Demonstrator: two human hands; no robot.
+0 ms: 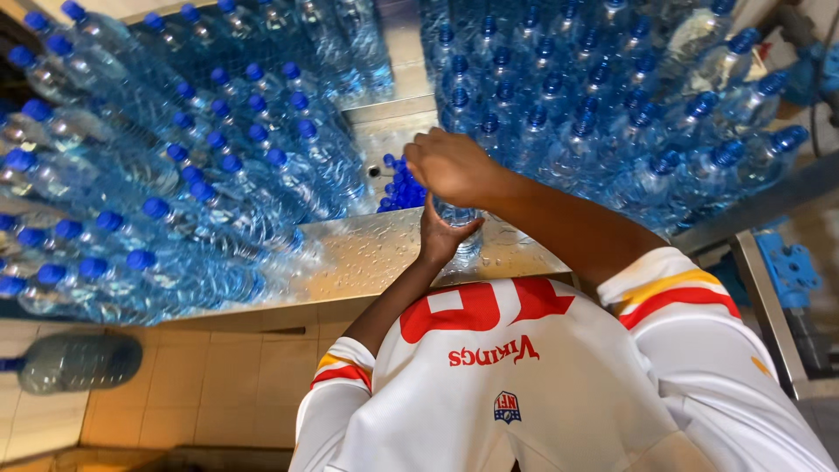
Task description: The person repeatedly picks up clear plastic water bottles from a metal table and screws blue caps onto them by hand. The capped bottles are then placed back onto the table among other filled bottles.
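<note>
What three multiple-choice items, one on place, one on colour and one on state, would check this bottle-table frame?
1. Where is the pile of loose caps?
A. On the wet metal table, beyond the hands
B. On the tiled floor
C. In the left hand

2. What colour are the caps on the rows of bottles?
A. Red
B. Blue
C. White

3. How is the clear bottle at the table's near edge held?
A. Lying untouched
B. Left hand grips its body, right hand covers its top
C. Lifted overhead

Answers: 1 A, the caps lie on the table between the bottle rows; 2 B, every visible cap is blue; 3 B, both hands are on it.
</note>
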